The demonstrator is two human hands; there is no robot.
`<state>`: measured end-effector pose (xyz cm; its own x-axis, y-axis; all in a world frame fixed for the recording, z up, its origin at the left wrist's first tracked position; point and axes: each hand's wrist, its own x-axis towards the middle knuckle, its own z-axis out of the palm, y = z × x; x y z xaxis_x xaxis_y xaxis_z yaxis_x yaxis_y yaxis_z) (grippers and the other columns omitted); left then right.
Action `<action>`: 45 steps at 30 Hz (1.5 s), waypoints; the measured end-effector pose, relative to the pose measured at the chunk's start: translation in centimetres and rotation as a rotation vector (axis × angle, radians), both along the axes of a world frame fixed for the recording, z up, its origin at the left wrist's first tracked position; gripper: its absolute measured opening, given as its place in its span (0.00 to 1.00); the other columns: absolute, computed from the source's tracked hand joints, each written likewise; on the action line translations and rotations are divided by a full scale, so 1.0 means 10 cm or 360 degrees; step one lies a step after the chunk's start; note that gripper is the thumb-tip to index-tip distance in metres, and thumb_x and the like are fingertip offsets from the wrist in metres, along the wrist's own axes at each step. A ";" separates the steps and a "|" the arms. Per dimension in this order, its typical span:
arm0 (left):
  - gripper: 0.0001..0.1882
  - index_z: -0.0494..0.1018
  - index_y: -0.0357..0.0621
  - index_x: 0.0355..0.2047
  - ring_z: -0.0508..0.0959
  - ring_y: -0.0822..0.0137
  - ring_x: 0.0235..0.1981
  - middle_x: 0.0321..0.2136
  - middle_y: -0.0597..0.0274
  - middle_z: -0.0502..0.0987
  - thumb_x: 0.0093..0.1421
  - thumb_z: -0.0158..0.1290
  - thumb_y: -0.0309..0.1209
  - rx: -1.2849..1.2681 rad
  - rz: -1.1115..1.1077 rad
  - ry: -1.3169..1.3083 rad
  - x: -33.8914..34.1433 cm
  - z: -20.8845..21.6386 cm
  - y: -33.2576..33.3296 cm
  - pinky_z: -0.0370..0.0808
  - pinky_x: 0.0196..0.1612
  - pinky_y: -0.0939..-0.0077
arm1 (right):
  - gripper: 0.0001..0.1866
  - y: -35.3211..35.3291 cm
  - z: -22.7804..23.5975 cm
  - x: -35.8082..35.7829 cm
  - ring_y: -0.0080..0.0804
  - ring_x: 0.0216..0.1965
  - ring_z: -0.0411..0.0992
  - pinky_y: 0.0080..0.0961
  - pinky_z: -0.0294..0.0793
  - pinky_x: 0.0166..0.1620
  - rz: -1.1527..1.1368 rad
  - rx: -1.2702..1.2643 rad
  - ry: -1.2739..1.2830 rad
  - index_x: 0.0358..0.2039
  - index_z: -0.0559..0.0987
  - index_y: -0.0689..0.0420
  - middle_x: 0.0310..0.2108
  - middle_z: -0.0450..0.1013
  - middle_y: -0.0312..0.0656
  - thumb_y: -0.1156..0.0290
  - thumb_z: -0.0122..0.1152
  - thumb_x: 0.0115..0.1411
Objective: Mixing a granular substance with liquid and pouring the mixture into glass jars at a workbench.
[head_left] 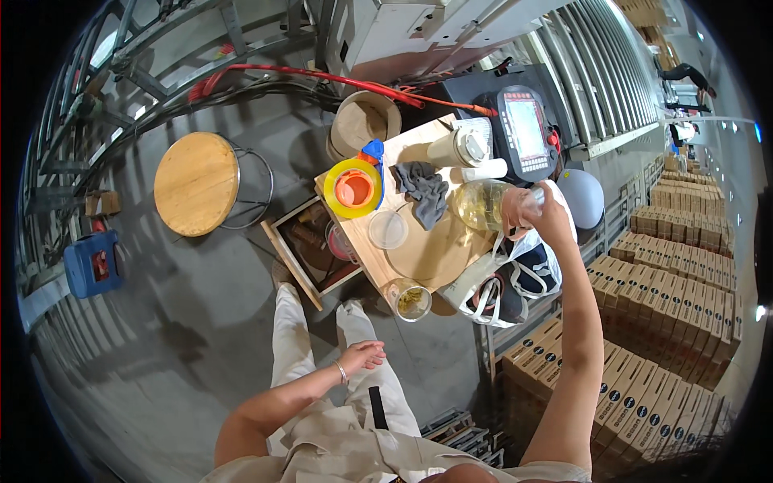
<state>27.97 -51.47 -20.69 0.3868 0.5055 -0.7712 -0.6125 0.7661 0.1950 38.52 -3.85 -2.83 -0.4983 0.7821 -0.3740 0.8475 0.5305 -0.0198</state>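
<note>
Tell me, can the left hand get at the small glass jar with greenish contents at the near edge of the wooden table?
Probably yes. The left hand hangs free and empty beside the thigh, and nothing lies between it and the small glass jar.

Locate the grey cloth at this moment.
In the head view the grey cloth lies crumpled on the small wooden table, between the yellow-rimmed orange lid on its left and the clear bottle gripped by the right hand.
</note>
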 end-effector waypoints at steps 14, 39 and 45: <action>0.20 0.70 0.43 0.50 0.77 0.72 0.36 0.38 0.61 0.77 0.65 0.46 0.42 0.0017 0.0132 0.0058 -0.17 0.01 0.09 0.73 0.36 0.80 | 0.47 -0.02 0.04 -0.14 0.55 0.46 0.70 0.40 0.70 0.49 -0.0127 0.0002 -0.0294 0.63 0.52 0.60 0.45 0.70 0.62 0.58 0.67 0.48; 0.18 0.71 0.42 0.47 0.78 0.71 0.37 0.37 0.60 0.78 0.63 0.49 0.40 0.0017 0.0256 0.0056 -0.25 0.08 0.31 0.73 0.39 0.78 | 0.41 0.16 -0.07 0.17 0.59 0.41 0.72 0.43 0.72 0.44 0.0646 0.0106 0.0044 0.61 0.54 0.62 0.42 0.70 0.62 0.59 0.62 0.53; 0.16 0.71 0.41 0.48 0.78 0.70 0.37 0.39 0.59 0.77 0.64 0.48 0.37 0.0015 0.0253 0.0075 -0.30 0.14 0.46 0.73 0.39 0.79 | 0.43 0.32 -0.28 0.26 0.57 0.49 0.68 0.41 0.68 0.49 -0.0110 -0.0164 -0.0318 0.62 0.54 0.63 0.47 0.69 0.61 0.61 0.63 0.50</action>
